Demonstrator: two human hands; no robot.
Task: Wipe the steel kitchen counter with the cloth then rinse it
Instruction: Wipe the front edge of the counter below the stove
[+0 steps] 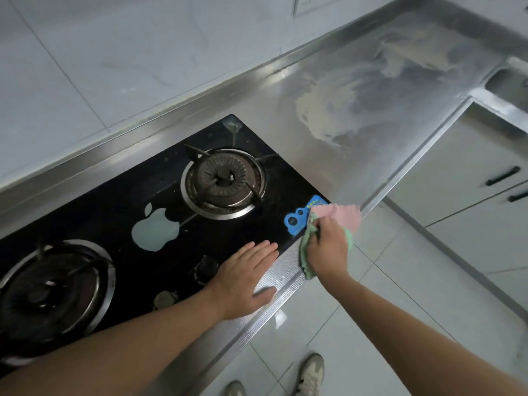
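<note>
The steel counter (357, 155) runs from lower left to upper right, with pale smeared residue on its far right stretch. My right hand (328, 247) grips a pink and green cloth (341, 217) at the counter's front edge, beside the right corner of the black gas hob (143, 201). My left hand (245, 278) lies flat, fingers apart, on the hob's front edge and the steel strip, holding nothing.
Two burners (223, 181) (51, 290) and two knobs (205, 268) sit on the hob. A blue sticker (300, 217) marks its right corner. A sink (508, 84) is at far right, cabinet doors with black handles (503, 176) below. My shoes (311, 372) stand on the tiled floor.
</note>
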